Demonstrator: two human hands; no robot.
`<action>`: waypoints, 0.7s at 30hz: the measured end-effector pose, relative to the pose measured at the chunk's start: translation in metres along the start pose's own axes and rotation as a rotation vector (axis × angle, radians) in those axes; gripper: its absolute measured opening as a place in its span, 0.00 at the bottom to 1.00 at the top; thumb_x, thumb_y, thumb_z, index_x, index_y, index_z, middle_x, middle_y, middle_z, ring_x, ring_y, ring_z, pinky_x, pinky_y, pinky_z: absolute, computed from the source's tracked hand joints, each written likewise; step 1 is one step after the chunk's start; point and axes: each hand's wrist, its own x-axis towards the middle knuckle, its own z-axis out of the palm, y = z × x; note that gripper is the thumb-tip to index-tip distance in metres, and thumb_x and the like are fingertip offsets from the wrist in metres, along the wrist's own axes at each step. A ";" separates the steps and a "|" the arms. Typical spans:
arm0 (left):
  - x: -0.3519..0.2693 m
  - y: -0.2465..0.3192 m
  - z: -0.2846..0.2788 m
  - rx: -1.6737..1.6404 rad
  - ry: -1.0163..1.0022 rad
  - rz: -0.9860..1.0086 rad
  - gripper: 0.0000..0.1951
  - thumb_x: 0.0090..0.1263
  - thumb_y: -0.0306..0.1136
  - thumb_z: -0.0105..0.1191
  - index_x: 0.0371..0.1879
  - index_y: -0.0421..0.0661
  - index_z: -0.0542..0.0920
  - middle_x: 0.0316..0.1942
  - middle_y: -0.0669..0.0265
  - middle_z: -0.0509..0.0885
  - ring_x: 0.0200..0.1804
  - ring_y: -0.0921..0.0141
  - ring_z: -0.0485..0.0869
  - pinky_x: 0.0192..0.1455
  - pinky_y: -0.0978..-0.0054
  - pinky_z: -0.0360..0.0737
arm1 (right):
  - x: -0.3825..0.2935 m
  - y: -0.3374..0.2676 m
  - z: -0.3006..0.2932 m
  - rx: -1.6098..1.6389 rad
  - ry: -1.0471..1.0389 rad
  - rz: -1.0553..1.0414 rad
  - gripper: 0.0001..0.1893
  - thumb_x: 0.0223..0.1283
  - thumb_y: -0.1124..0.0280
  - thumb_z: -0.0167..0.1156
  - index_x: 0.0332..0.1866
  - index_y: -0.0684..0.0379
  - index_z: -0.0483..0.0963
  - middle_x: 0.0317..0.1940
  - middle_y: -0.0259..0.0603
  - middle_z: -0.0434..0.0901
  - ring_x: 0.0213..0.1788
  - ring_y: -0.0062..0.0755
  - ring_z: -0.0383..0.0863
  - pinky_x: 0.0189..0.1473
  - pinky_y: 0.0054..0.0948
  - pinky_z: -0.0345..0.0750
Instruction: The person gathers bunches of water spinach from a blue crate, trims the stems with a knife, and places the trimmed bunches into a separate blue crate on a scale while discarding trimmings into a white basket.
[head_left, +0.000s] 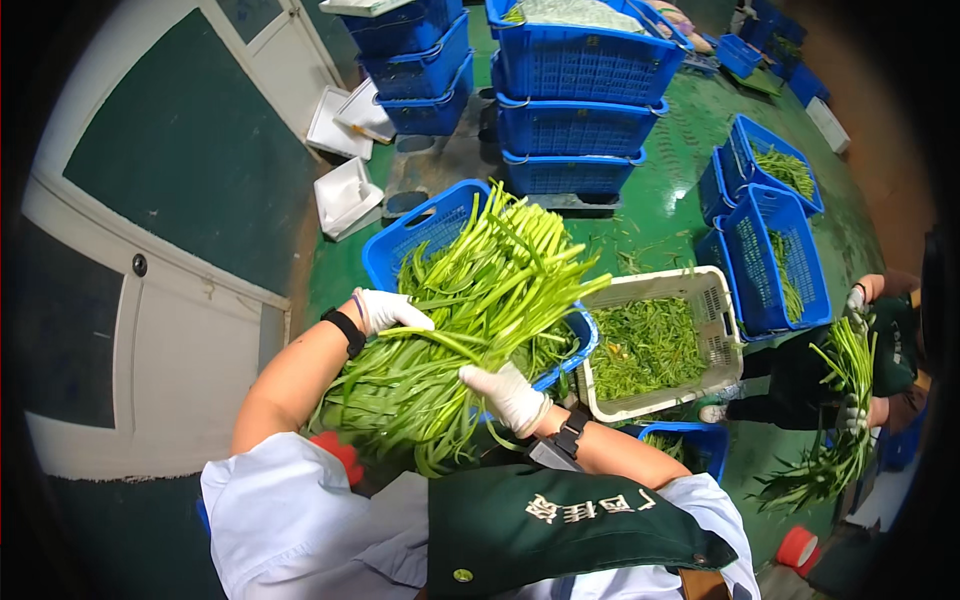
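Note:
A large bundle of long-stemmed leafy greens (487, 300), which look like water spinach, lies between my two gloved hands. My left hand (394, 311) presses around its left side, fingers partly hidden by leaves. Clasping the near right side is my right hand (510, 394), its thumb over the stems. The pale cut ends point away and to the right; the leaves hang towards my apron (570, 532). Under the bundle stands a blue plastic crate (386, 251), which holds more greens and is largely covered by them.
A whitish crate (716, 315) of loose leaves and trimmings stands at the right. Stacked blue crates (585, 64) rest on a pallet ahead. Further right, a co-worker's gloved hands (855, 416) hold greens beside more blue crates (780, 259). White foam boxes (345, 199) lie near the left wall.

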 end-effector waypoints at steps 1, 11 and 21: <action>-0.003 -0.012 -0.003 -0.035 -0.030 0.019 0.15 0.56 0.30 0.65 0.42 0.40 0.85 0.39 0.61 0.88 0.37 0.71 0.85 0.44 0.72 0.81 | -0.011 -0.032 0.013 -0.346 -0.038 0.311 0.23 0.60 0.71 0.63 0.60 0.65 0.72 0.53 0.36 0.78 0.51 0.23 0.75 0.56 0.27 0.72; -0.017 -0.100 0.124 -0.879 -0.270 0.141 0.32 0.64 0.36 0.55 0.67 0.40 0.66 0.62 0.54 0.75 0.61 0.61 0.76 0.69 0.62 0.69 | -0.043 -0.048 -0.058 -0.690 -0.374 0.574 0.10 0.58 0.67 0.58 0.34 0.64 0.78 0.22 0.31 0.77 0.25 0.19 0.72 0.29 0.24 0.72; -0.015 -0.076 0.144 -0.773 -0.330 0.200 0.35 0.64 0.38 0.55 0.70 0.42 0.61 0.65 0.57 0.71 0.64 0.64 0.73 0.69 0.65 0.67 | -0.111 -0.140 -0.072 -0.378 0.032 0.454 0.16 0.65 0.62 0.57 0.40 0.68 0.80 0.33 0.43 0.85 0.34 0.24 0.84 0.39 0.24 0.80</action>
